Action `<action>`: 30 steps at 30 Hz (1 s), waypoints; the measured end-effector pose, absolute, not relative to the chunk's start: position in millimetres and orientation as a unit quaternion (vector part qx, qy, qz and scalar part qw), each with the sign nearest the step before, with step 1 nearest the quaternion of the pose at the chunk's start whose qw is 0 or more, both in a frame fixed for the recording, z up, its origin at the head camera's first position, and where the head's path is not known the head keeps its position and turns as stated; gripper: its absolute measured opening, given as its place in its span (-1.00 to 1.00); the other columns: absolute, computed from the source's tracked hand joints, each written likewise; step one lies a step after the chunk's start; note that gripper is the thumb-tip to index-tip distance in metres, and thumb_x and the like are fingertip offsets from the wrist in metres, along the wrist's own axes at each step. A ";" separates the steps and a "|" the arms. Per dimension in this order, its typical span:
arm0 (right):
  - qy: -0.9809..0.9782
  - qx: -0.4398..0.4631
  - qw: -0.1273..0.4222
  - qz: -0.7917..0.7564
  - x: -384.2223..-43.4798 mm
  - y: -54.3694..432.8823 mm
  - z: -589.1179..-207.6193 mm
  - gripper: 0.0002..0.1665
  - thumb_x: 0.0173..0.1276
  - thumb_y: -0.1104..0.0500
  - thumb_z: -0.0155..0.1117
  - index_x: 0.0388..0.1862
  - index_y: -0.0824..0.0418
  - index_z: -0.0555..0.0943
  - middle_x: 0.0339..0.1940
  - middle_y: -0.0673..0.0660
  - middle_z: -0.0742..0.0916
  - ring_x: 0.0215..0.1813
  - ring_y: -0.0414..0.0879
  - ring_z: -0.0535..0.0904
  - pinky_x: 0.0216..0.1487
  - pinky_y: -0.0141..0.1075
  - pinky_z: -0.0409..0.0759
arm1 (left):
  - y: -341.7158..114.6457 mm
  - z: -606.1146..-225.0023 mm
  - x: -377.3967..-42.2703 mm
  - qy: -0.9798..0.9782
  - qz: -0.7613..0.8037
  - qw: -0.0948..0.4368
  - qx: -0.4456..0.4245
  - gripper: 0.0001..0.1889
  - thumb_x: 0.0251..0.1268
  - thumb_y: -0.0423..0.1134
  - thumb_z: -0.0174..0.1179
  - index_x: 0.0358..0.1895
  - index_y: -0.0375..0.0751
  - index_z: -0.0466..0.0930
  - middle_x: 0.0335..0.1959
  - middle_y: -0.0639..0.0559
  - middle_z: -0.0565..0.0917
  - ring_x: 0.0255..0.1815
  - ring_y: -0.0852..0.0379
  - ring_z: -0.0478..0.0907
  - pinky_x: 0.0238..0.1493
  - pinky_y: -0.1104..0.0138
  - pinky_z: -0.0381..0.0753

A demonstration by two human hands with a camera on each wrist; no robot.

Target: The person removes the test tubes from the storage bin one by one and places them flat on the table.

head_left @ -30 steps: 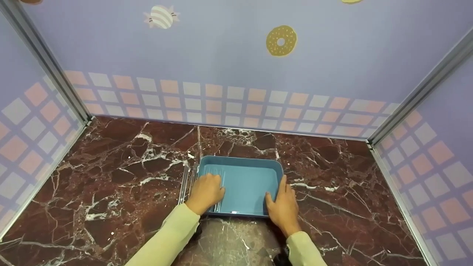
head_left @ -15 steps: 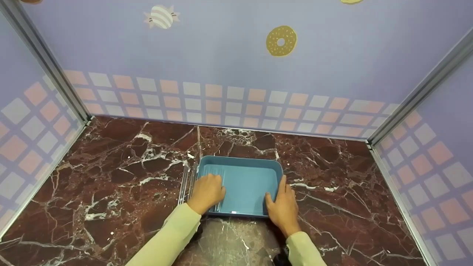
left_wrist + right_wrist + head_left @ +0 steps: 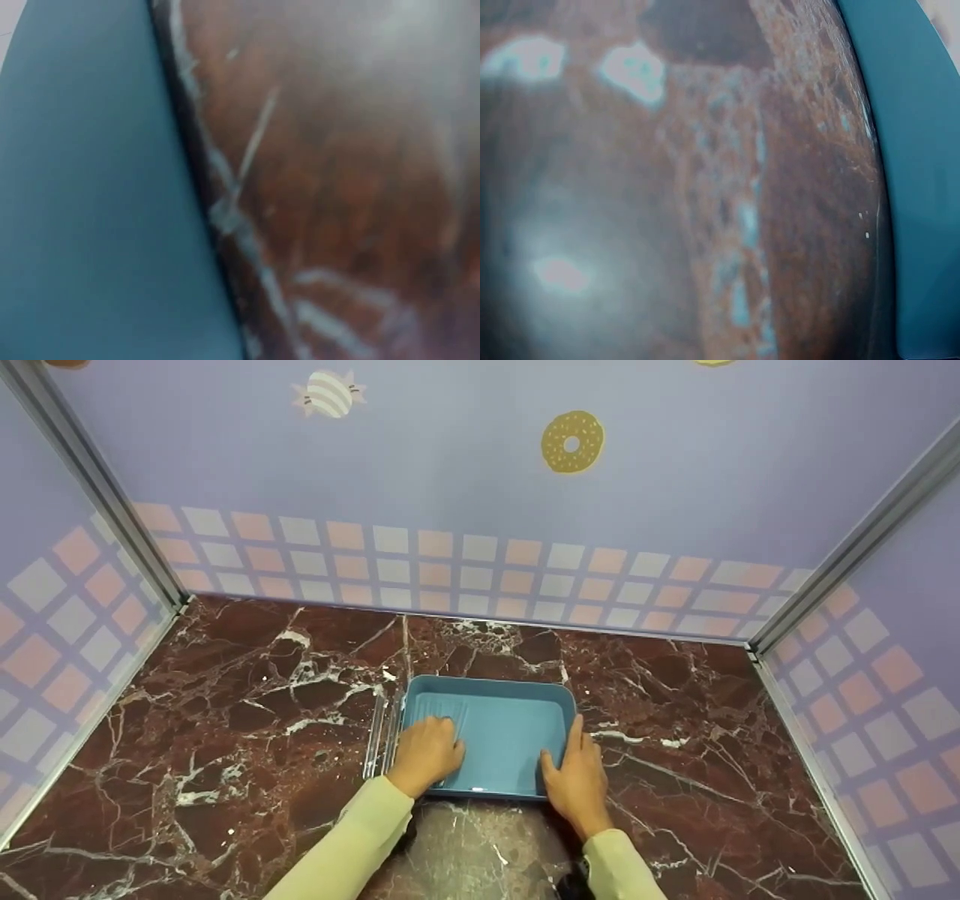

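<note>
A shallow blue rectangular tray [image 3: 510,742] lies on the marble-patterned surface in front of the person. At its left end my left hand [image 3: 426,754] has its fingers curled down on a clear ridged plastic piece [image 3: 442,708], partly hidden beneath the hand. My right hand [image 3: 577,781] holds the tray's right wall, the thumb inside and the fingers along the outside. In the left wrist view only the outer side of the tray [image 3: 90,195] shows beside the surface. Likewise, the right wrist view has the tray's side [image 3: 926,187] at its right edge, with no hand visible.
Just left of the tray lies a clear plastic strip or piece [image 3: 373,739] on the dark red marble surface [image 3: 262,780]. Purple patterned panels [image 3: 465,472] stand at the back and on both sides, joined by metal corner posts.
My left hand has shifted slightly to the right, and the right edge of the clear ridged piece has moved right with it. The right hand and the tray stay put.
</note>
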State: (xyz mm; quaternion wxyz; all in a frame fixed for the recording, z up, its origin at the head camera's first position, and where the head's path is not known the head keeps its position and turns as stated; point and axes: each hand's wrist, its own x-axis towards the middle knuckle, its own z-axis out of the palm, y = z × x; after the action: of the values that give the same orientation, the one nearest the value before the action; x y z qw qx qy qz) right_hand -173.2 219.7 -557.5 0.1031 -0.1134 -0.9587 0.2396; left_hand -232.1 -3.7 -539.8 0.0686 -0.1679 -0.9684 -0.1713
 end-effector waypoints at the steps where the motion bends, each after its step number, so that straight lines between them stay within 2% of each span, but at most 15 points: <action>1: -0.959 -0.113 0.102 0.239 -173.3 219.7 -557.5 -0.04 0.33 -0.07 0.16 0.53 0.32 0.01 0.28 0.37 0.46 0.26 0.26 0.40 0.10 0.14 0.46 | -3.1 -540.8 -231.3 -0.968 -0.169 0.075 -0.170 -0.73 0.10 -0.18 0.24 -0.65 -0.21 0.45 -0.70 -0.08 0.51 -0.72 -0.01 0.39 -0.70 0.17 0.39; 8: -0.960 -0.111 0.103 0.235 -173.7 220.1 -558.2 -0.04 0.33 -0.07 0.15 0.53 0.32 0.01 0.29 0.37 0.46 0.26 0.27 0.40 0.09 0.14 0.46 | -2.2 -543.8 -227.1 -0.965 -0.173 0.097 -0.174 -0.74 0.14 -0.18 0.23 -0.59 -0.27 0.49 -0.64 -0.17 0.59 -0.65 -0.17 0.53 -0.64 0.06 0.47; 16: -0.959 -0.110 0.103 0.242 -173.7 219.3 -558.2 -0.05 0.34 -0.06 0.15 0.53 0.32 0.00 0.28 0.37 0.47 0.28 0.26 0.39 0.11 0.15 0.45 | -5.6 -545.5 -221.2 -0.958 -0.179 0.131 -0.180 -0.76 0.14 -0.21 0.20 -0.59 -0.27 0.49 -0.64 -0.18 0.59 -0.65 -0.19 0.57 -0.67 0.03 0.47; 24: -0.960 -0.106 0.100 0.240 -174.6 216.5 -558.7 -0.04 0.33 -0.06 0.15 0.53 0.33 0.00 0.27 0.38 0.47 0.26 0.27 0.40 0.11 0.14 0.45 | -9.9 -548.0 -216.0 -0.961 -0.170 0.143 -0.164 -0.75 0.17 -0.14 0.23 -0.49 -0.27 0.54 -0.58 -0.14 0.62 -0.60 -0.16 0.59 -0.62 0.05 0.51; 30: -0.961 -0.110 0.095 0.234 -173.9 220.4 -557.6 -0.03 0.33 -0.07 0.15 0.54 0.32 -0.01 0.28 0.38 0.46 0.28 0.26 0.38 0.11 0.15 0.45 | -5.9 -547.2 -215.4 -0.964 -0.175 0.123 -0.157 -0.73 0.22 -0.08 0.19 -0.39 -0.27 0.57 -0.51 -0.12 0.65 -0.55 -0.14 0.61 -0.56 0.06 0.55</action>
State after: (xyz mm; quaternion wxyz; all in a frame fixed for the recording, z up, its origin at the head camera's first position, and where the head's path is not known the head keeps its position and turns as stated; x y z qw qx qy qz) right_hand -173.9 220.4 -557.6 0.0950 -0.1103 -0.9612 0.2344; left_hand -215.4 -5.9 -547.2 0.1226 -0.1573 -0.9641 -0.1754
